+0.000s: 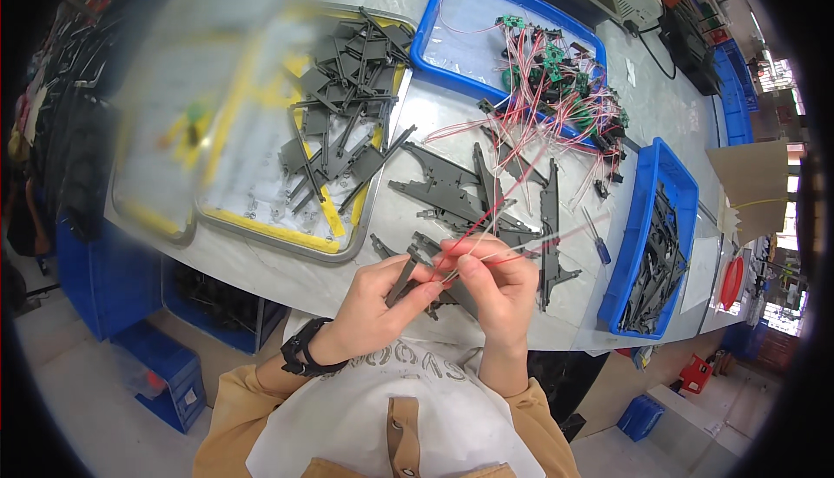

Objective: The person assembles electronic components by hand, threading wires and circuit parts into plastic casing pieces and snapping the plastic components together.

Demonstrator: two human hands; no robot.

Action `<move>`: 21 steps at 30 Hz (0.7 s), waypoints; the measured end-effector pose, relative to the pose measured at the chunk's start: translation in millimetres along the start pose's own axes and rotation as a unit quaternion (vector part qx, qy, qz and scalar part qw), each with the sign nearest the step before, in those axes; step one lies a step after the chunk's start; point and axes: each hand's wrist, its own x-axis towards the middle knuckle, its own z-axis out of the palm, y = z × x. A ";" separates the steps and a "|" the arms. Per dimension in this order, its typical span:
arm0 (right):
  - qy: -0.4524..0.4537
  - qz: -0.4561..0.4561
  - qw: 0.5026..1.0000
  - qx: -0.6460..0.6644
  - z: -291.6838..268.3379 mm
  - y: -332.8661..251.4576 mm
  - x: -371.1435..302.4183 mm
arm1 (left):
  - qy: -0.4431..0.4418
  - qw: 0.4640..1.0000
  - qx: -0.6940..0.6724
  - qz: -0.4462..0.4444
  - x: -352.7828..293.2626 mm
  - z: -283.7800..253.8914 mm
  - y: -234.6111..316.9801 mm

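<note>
In front of my chest, my left hand (375,308) is closed around a dark grey plastic part (400,282), its thumb and fingertips also meeting the wire ends. My right hand (501,294) pinches thin red and white wires (470,241) between thumb and forefinger. The two sets of fingertips nearly touch. Where the wires meet the part is hidden by the fingers. Just beyond my hands, several long dark grey plastic frames (447,188) lie on the grey table (321,282).
A yellow-edged metal tray (261,233) with flat dark grey parts stands at left. At the back, green circuit boards (552,61) with red and white wires spill over a blue tray (426,39). A screwdriver (601,248) lies near a blue bin (619,291) of dark parts.
</note>
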 end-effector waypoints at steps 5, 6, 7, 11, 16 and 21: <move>0.022 0.055 0.988 0.142 16.8 -12.4 0.3 | -0.010 0.999 -0.038 -0.018 -1.9 0.4 6.8; 0.017 0.048 0.986 0.161 17.6 -12.7 0.8 | -0.014 0.998 -0.047 -0.037 -3.3 0.4 5.6; 0.015 0.047 0.986 0.161 17.2 -11.3 1.9 | -0.017 0.997 -0.056 -0.055 -4.4 0.3 4.2; -0.012 -0.041 0.989 0.139 16.2 -7.2 7.0 | -0.014 0.999 -0.028 -0.022 -5.9 0.0 -6.4; -0.015 -0.080 0.983 0.164 20.3 -13.8 5.0 | -0.014 0.996 -0.072 -0.043 -7.0 0.9 -4.0; 0.045 -0.055 0.985 0.157 21.4 -20.6 1.9 | 0.006 0.998 -0.050 0.031 -2.3 4.8 -6.6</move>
